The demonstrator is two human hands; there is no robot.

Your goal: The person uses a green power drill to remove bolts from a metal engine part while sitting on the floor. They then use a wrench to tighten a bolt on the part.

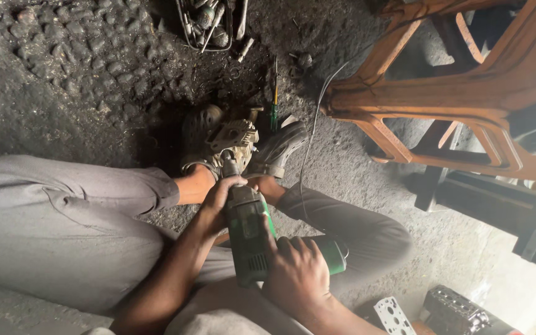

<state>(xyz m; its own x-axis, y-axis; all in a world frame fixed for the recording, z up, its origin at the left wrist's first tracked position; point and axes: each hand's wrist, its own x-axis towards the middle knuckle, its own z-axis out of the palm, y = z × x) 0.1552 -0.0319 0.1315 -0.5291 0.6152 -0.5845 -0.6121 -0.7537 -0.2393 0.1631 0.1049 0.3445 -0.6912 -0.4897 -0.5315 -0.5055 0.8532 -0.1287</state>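
A green and black power drill [250, 239] points away from me toward a small beige metal part [236, 138] that sits between my two sandalled feet. My left hand [221, 197] wraps around the front of the drill near its chuck. My right hand [296, 270] grips the green rear handle. The drill's tip meets the metal part, which my feet [277, 151] pin from both sides on the dark ground. My grey trouser legs frame the drill on left and right.
A wire basket of tools [209, 22] lies at the top. A green-handled screwdriver [274, 99] rests near the feet. A brown plastic chair [466, 93] stands at right, a thin cable [311, 136] runs past it. An engine part [457, 313] and a perforated plate [395, 315] lie at bottom right.
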